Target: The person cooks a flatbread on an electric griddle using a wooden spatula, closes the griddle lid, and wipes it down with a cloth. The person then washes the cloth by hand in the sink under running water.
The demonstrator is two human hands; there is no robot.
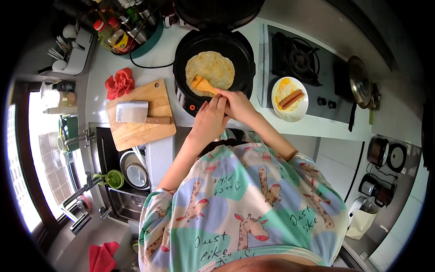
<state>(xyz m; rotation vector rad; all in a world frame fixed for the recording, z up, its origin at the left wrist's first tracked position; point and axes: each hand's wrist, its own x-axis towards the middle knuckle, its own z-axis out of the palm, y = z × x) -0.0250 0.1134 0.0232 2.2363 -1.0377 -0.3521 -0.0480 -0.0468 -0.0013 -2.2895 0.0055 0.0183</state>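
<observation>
A round, pale golden flatbread [209, 68] lies in the black electric griddle [244, 54], whose lid is raised. The blade of a wooden spatula [202, 84] rests on the flatbread's lower part. My right hand [239, 105] is closed round the spatula's handle at the griddle's near rim. Against it, my left hand [209, 119] has its fingers bent over the handle's lower end; the two hands touch and hide most of the handle. On the right stands a white plate [294, 115] with two sausages [291, 99] on a fried egg [284, 86].
A cleaver [132, 112] lies on a wooden cutting board [131, 136] at left, beside a red cloth [120, 84]. The sink [129, 206] holds bowls and a green strainer. A gas stove [283, 36] is on the right. Bottles [121, 41] stand behind, near a black cord.
</observation>
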